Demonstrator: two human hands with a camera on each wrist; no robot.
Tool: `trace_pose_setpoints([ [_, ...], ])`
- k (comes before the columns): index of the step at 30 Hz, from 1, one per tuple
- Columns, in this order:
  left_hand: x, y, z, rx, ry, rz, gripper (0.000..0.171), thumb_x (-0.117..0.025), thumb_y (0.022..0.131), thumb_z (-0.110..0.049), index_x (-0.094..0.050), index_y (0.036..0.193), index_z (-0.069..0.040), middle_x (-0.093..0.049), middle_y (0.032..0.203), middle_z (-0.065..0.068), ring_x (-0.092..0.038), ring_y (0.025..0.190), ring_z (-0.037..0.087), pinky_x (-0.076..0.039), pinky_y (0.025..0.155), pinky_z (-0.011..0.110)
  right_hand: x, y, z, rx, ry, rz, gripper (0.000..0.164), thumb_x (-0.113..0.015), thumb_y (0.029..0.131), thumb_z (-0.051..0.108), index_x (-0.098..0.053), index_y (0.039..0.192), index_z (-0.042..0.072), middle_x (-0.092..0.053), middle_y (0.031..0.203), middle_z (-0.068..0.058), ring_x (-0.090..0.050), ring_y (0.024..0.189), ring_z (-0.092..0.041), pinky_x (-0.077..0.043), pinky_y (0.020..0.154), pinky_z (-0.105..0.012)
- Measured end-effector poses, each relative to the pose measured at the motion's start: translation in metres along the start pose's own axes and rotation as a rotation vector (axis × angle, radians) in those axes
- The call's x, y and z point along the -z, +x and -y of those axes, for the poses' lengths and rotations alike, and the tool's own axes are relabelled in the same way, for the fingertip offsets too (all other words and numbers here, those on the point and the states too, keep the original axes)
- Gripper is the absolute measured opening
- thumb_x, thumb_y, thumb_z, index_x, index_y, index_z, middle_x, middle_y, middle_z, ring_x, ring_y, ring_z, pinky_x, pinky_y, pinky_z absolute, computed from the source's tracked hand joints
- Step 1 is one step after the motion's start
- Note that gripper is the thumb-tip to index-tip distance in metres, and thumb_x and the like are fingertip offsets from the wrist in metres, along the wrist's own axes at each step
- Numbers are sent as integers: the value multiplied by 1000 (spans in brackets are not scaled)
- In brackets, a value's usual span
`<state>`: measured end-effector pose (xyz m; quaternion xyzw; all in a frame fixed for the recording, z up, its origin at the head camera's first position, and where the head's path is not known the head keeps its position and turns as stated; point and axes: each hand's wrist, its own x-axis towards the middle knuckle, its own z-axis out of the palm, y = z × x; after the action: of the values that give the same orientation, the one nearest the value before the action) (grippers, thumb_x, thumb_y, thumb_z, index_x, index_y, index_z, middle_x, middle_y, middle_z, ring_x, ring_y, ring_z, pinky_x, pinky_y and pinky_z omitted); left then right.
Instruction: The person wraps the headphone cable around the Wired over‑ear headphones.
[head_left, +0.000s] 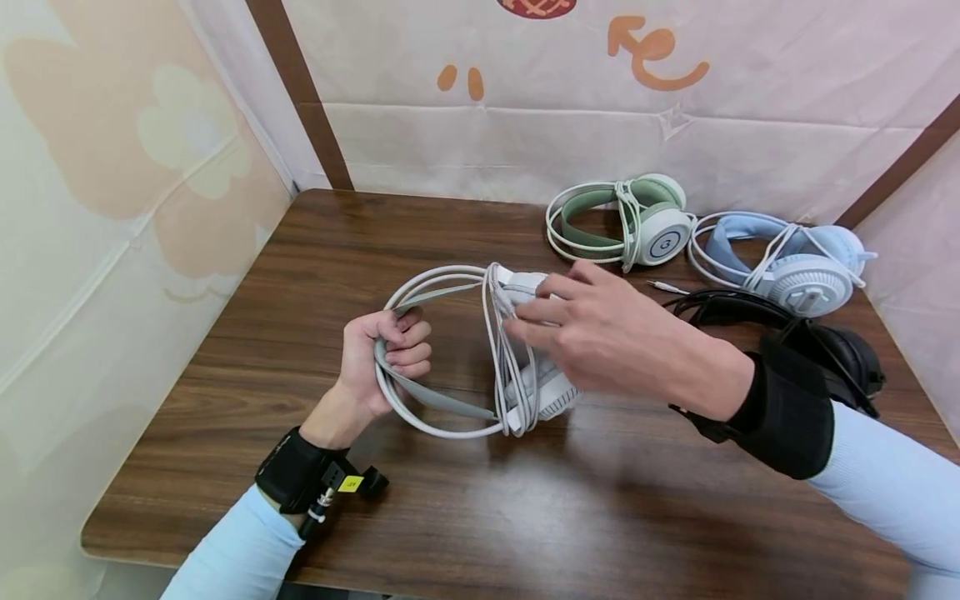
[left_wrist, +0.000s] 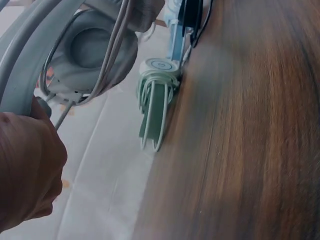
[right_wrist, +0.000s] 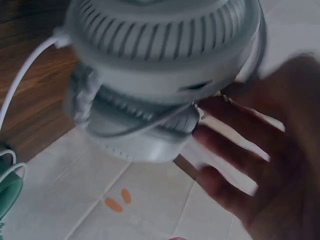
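My left hand [head_left: 393,350] grips the grey-white headband of a pair of headphones [head_left: 442,433], its fingers curled round the band. The headphones are held above the table, with the ear cups to the right. In the left wrist view a grey ear cushion [left_wrist: 90,47] shows beyond the fist. Several turns of white cable [head_left: 501,350] run across the headphones beside the ear cups. My right hand [head_left: 592,325] is at the ear cups, fingers spread and slightly bent. In the right wrist view its fingertips [right_wrist: 212,177] are close to a cable strand by the ribbed ear cup [right_wrist: 150,40]; the thumb is hidden.
Green headphones [head_left: 663,237] with wrapped cable stand at the back of the wooden table [head_left: 247,333]. Blue headphones [head_left: 810,279] lie right of them, and black headphones [head_left: 847,354] sit partly behind my right wrist. A white cable plug [head_left: 666,287] lies nearby. Fabric walls border the table.
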<state>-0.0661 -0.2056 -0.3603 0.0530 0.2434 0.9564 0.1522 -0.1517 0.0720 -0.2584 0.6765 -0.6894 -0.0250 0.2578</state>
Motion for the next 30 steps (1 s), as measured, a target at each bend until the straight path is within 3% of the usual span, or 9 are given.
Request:
trace_pose_setpoints([
  [4,7,-2,1,24,-80,42,20,-52,74,-3,-36,74,-15,-13,66,-7,-11,51,5,-15,49,15,-5,-12,10,-57,175,158,58,-64,87,39,-61,138,12,-70,126,1,-58,120,-26,-45,86,-46],
  [8,15,-3,4,81,-88,35,23,-49,75,-3,-30,73,-16,-12,66,-7,-10,52,5,-14,50,16,-23,-22,20,-27,172,261,87,-78,78,57,-53,146,8,-66,127,-2,-57,116,-24,-43,87,-45],
  [14,15,1,4,118,189,-241,22,-35,91,-3,-41,73,-15,-29,63,-7,-29,53,5,-34,52,17,-40,-27,26,5,226,294,84,-84,76,42,-53,144,4,-64,128,-5,-54,112,-26,-47,89,-43],
  [17,14,0,-4,71,491,-372,21,-39,103,-17,-57,95,-11,-56,76,-6,-58,69,7,-53,69,20,-40,-23,18,0,256,267,83,-82,76,32,-50,146,2,-62,130,-8,-53,114,-28,-50,93,-46],
  [19,12,-7,-13,-1,833,-441,32,-44,106,-30,-59,124,-7,-67,102,3,-68,97,16,-57,91,31,-44,-17,10,-9,266,244,82,-81,77,28,-49,146,-1,-62,131,-10,-53,114,-29,-51,94,-47],
  [22,10,-25,-23,-135,1507,-551,59,-50,103,-46,-44,152,-14,-60,141,11,-57,134,30,-46,113,50,-58,-5,-8,-18,286,190,79,-81,77,25,-51,143,-5,-62,130,-16,-56,116,-33,-51,103,-49],
  [25,6,-45,-21,-266,2046,-627,69,-61,96,-50,-43,155,-19,-49,155,16,-46,143,43,-40,111,66,-80,15,-30,-11,302,167,77,-82,75,25,-53,138,-8,-63,124,-20,-56,115,-36,-47,109,-49],
  [27,2,-55,-13,-292,2217,-609,70,-66,92,-47,-47,153,-20,-48,155,17,-46,142,47,-41,106,71,-95,32,-46,-16,291,185,76,-82,74,24,-54,137,-8,-63,121,-21,-55,114,-38,-46,108,-49],
  [30,-2,-63,1,-272,2332,-573,68,-68,90,-46,-51,150,-20,-50,154,16,-47,141,48,-42,103,73,-117,58,-68,-61,267,264,73,-81,76,23,-53,138,-6,-61,121,-21,-53,116,-39,-47,102,-50],
])
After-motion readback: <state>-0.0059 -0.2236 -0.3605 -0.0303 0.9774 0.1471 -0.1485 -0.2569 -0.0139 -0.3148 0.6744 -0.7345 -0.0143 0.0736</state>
